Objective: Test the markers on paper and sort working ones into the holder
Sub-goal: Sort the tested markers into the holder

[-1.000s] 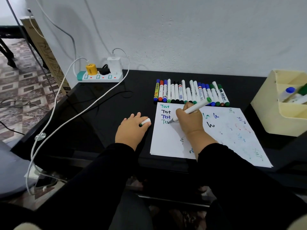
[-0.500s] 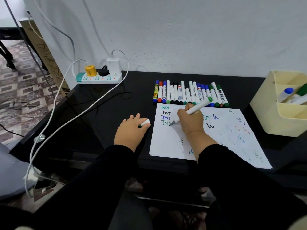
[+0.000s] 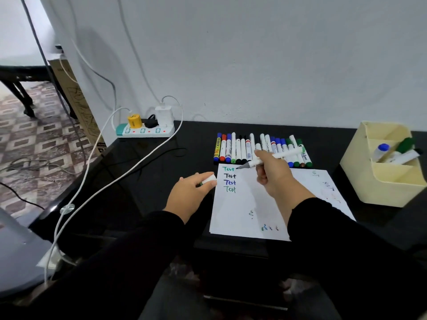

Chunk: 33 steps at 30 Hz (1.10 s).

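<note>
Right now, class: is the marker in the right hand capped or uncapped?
Uncapped. The marker in the right hand shows a bare dark tip above the paper; the left hand holds its cap.

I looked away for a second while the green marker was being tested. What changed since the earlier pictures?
The right hand lifted the uncapped marker off the paper, its tip now beside the top "Test"; the fourth, green "Test" is finished. The left hand still holds the cap.
</note>
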Each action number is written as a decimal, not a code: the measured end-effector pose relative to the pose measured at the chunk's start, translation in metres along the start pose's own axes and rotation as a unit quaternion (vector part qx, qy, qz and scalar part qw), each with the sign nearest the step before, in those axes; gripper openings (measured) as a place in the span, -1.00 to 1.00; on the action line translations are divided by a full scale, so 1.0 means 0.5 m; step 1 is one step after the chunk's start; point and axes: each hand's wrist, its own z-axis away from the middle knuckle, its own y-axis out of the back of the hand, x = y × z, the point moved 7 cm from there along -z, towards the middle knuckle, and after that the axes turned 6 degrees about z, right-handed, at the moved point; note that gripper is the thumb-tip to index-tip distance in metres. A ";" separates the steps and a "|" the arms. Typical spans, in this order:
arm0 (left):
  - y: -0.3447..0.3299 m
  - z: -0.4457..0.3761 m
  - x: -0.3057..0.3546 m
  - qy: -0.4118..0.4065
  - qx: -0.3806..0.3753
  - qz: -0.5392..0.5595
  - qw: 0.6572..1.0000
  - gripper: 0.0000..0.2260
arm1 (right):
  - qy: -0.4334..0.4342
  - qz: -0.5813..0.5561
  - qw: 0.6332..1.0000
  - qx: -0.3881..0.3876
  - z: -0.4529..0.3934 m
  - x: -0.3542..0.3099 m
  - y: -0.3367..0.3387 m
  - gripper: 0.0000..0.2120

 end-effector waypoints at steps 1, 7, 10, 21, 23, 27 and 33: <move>0.001 0.002 0.016 -0.009 -0.001 0.047 0.999 -0.71 | 0.018 -0.017 1.000 -0.007 0.007 -0.015 -0.002 -0.74; -0.013 0.015 0.088 -0.010 -0.037 0.227 0.973 -0.70 | 0.113 -0.015 0.992 -0.045 0.065 -0.087 -0.008 -0.63; -0.014 0.027 0.117 -0.026 -0.039 0.243 0.969 -0.70 | 0.149 -0.006 0.987 -0.056 0.087 -0.111 0.001 -0.62; -0.026 0.048 0.171 -0.062 -0.095 0.283 0.952 -0.77 | 0.156 0.080 0.975 -0.136 0.135 -0.131 0.003 -0.64; -0.018 0.042 0.163 -0.044 -0.070 0.289 0.954 -0.79 | 0.138 0.067 0.976 -0.155 0.137 -0.132 0.003 -0.62; -0.015 0.034 0.159 -0.033 -0.055 0.275 0.959 -0.92 | 0.137 0.059 0.976 -0.158 0.137 -0.138 0.001 -0.68; -0.028 0.025 0.148 -0.002 -0.104 0.301 0.948 -0.80 | 0.151 0.057 0.972 -0.171 0.126 -0.132 -0.006 -0.61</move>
